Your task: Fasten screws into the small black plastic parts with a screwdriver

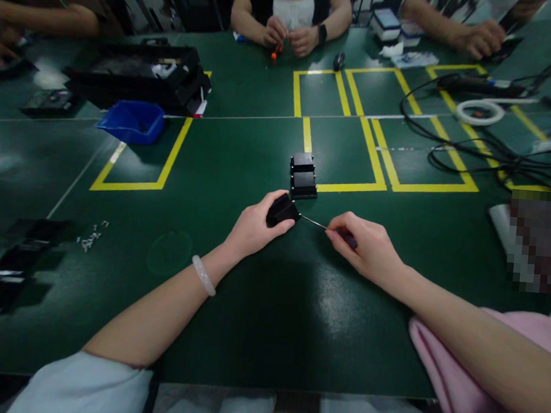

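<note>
My left hand is closed round a small black block near the middle of the green table. To the right of it, my right hand grips the dark handle of a screwdriver. The screwdriver's thin metal shaft points left, and its tip meets the right side of the block, by a small shiny spot. Just beyond my left hand, two similar black blocks lie one behind the other.
Small screws and dark flat parts lie at left. Behind them are a blue bin and black trays. Black cables coil at right, above a pink cloth. People sit across the table.
</note>
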Available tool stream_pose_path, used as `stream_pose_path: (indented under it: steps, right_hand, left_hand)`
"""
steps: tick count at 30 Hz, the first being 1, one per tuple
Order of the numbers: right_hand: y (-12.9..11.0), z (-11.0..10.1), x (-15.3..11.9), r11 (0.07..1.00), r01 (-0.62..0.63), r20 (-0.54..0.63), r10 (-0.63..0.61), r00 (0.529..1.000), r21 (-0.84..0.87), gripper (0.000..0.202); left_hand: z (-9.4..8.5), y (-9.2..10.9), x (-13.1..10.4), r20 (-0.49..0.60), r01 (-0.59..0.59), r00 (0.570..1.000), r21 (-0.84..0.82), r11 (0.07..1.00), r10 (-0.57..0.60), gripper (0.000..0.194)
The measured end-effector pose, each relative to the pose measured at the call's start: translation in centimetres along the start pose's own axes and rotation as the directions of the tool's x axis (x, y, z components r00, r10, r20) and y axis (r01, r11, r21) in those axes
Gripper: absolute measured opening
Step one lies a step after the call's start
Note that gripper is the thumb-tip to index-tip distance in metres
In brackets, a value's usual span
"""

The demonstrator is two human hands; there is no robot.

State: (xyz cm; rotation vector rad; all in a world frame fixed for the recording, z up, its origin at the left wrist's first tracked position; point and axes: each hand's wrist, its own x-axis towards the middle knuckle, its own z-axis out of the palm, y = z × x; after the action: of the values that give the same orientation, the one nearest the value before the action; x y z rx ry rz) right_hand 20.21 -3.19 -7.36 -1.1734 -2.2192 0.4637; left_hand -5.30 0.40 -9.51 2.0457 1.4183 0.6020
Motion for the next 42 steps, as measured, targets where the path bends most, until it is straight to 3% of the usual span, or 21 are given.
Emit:
stream_pose_path:
  steps: [7, 13, 20, 29, 38, 42]
  right_hand:
    - [-0.18, -0.15, 0.06, 0.994, 0.101, -0.009, -0.100, 0.995, 0.030, 0.011]
    - [-0.15, -0.16, 0.15, 0.999, 0.011, 0.037, -0.012, 0.999, 0.036, 0.016]
    - [-0.02, -0.07, 0.18, 0.999, 0.007, 0.010, -0.008, 1.000, 0.032, 0.007]
    - [0.01, -0.17, 0.24, 0.996, -0.057, 0.041, 0.054, 0.998, 0.065, 0.013]
    - [-0.02, -0.39, 0.31, 0.996, 0.030, 0.000, -0.031, 1.000, 0.083, 0.008]
    - [-0.12, -0.48, 0.35, 0.997, 0.005, 0.004, -0.005, 1.000, 0.083, 0.012]
  left_hand:
    - [0.00, -0.11, 0.06, 0.001, -0.003, 1.000, 0.000, 1.000, 0.003, 0.063]
    - [-0.07, 0.04, 0.06, 0.006, -0.001, 1.000, 0.000, 1.000, 0.001, 0.062]
    - [-0.05, -0.17, 0.11, 0.002, -0.002, 1.000, -0.026, 1.000, 0.002, 0.063]
    - [-0.10, -0.07, 0.13, 0.002, -0.002, 1.000, -0.011, 1.000, 0.002, 0.062]
    - [-0.09, -0.14, 0.18, 0.010, 0.007, 1.000, -0.024, 1.000, -0.006, 0.062]
    - [-0.16, -0.05, 0.16, 0.015, 0.007, 1.000, -0.013, 1.000, -0.007, 0.063]
